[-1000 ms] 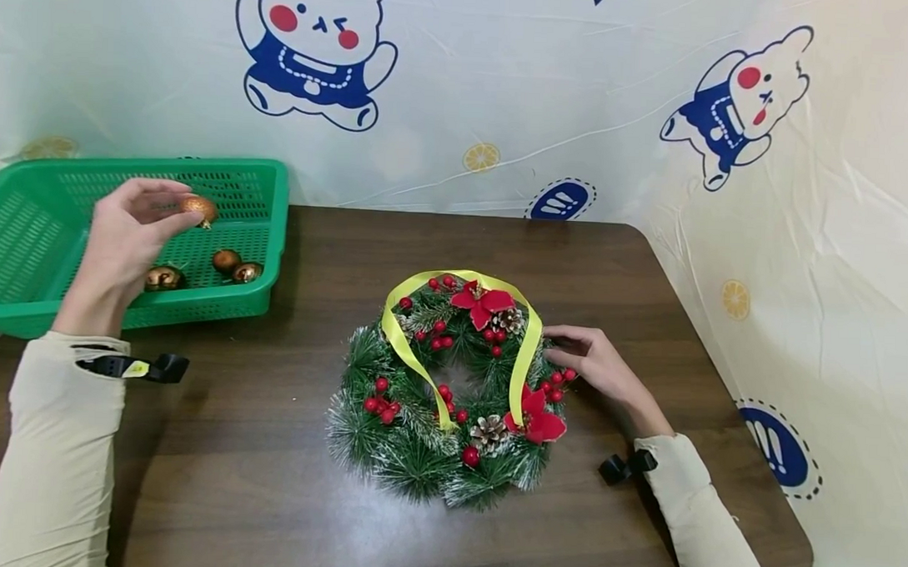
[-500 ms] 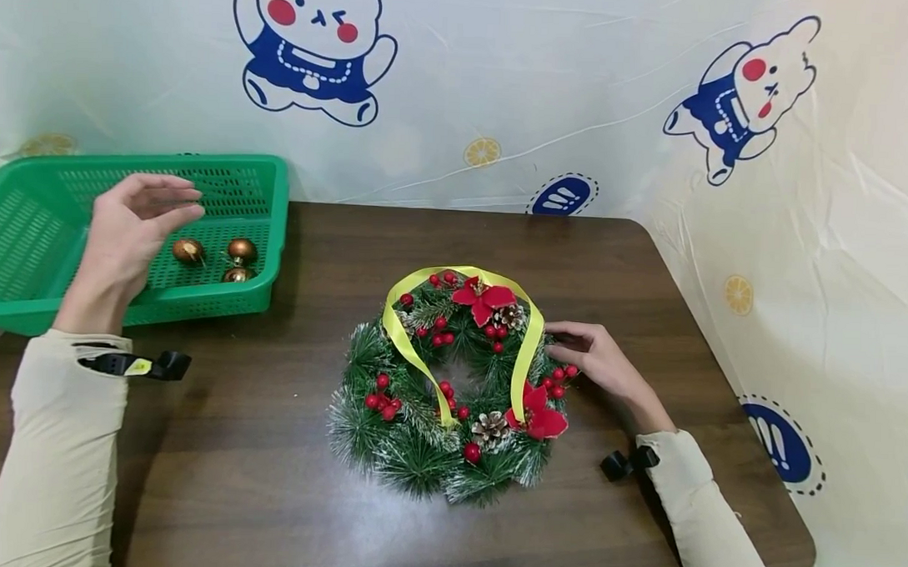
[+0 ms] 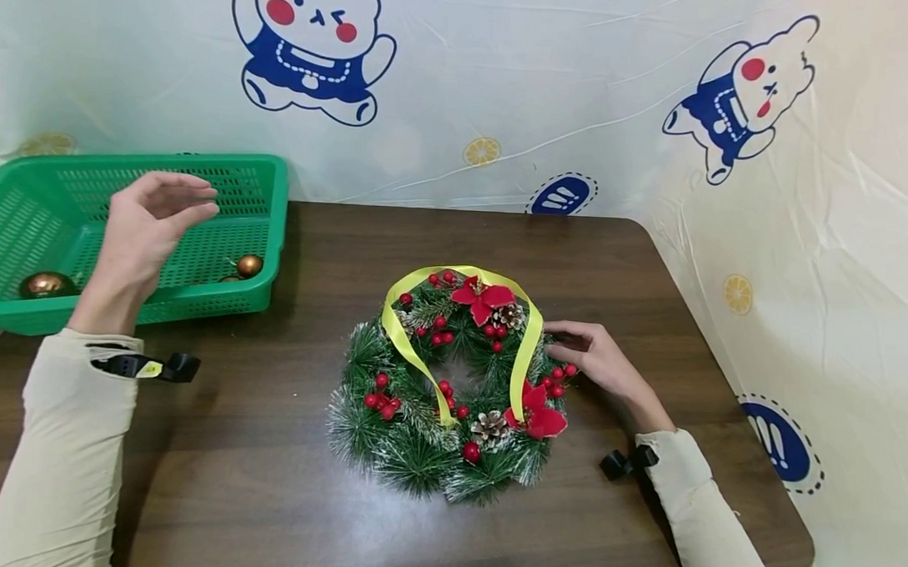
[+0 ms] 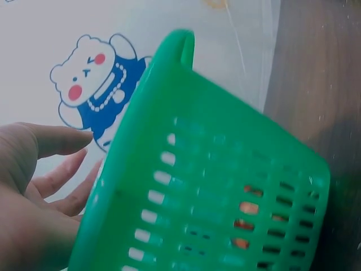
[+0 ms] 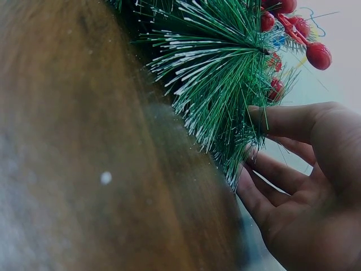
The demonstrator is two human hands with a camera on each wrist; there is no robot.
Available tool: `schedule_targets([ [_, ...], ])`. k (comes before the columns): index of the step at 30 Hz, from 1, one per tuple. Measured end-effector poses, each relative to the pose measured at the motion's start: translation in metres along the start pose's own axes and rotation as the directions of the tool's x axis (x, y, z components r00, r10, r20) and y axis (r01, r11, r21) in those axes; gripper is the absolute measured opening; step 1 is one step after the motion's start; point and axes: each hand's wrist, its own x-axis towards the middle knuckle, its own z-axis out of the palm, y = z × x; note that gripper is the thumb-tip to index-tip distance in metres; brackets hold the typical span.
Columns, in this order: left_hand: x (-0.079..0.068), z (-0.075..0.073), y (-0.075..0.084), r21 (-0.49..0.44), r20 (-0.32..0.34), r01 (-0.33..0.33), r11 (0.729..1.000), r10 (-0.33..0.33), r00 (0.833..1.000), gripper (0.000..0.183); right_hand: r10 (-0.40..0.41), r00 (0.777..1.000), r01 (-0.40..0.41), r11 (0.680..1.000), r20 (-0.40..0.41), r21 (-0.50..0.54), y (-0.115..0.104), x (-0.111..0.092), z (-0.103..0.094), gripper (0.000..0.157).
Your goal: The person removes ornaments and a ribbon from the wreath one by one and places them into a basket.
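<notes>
My left hand (image 3: 151, 223) hovers over the green basket (image 3: 273, 244) in the head view, thumb and fingers apart, holding nothing. In the left wrist view the basket's side wall (image 4: 169, 101) fills the middle, beside the relaxed fingers. Bronze Christmas baubles lie in the basket: a larger bauble (image 3: 48, 284) at the left, a smaller bauble (image 3: 249, 265) at the right and another mostly hidden by the rim. My right hand (image 3: 609, 364) lightly holds the right edge of the green wreath (image 3: 418, 462); thumb and fingertips take in its needles (image 5: 225, 73) in the right wrist view.
A yellow ribbon (image 3: 528, 353) loops over the wreath, which bears red berries (image 3: 381, 402), red flowers (image 3: 541, 416) and pine cones (image 3: 490, 428). The brown table (image 3: 231, 442) meets a patterned wall sheet (image 3: 446, 83) at its back. Both wrists wear black camera straps.
My left hand let go of a bauble over the basket, then shifted slightly right. The baubles rolled; a large one now lies at the left. My right hand and the wreath stayed put.
</notes>
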Motion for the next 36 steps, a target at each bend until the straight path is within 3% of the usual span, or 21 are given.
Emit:
schedule_targets([
  [4,-0.002,0.009,0.005,-0.001,0.020,-0.029,1.000,0.029,0.999,0.038,-0.007,1.000,0.007,1.000,0.001,-0.005,0.000,0.001,0.000,0.033],
  [9,-0.006,0.022,0.014,0.138,0.041,-0.079,0.987,0.074,0.996,0.036,-0.006,1.000,0.006,1.000,0.003,0.011,-0.001,0.001,0.000,0.034],
  [15,-0.011,0.038,0.025,0.236,0.082,-0.113,0.965,0.096,0.992,0.035,-0.019,1.000,0.019,1.000,-0.005,0.021,0.000,0.000,0.000,0.033],
  [22,-0.017,0.054,0.030,0.262,0.158,-0.142,0.955,0.103,0.982,0.036,-0.020,0.999,0.020,1.000,-0.030,0.017,0.000,-0.003,-0.001,0.030],
  [29,-0.022,0.070,0.031,0.286,0.229,-0.218,0.933,0.155,0.961,0.033,-0.020,0.999,0.020,1.000,-0.038,0.013,-0.001,-0.003,0.000,0.031],
  [36,-0.028,0.084,0.029,0.343,0.273,-0.218,0.914,0.125,0.954,0.029,-0.034,0.998,0.035,0.999,-0.043,0.040,0.002,0.000,0.000,0.030],
])
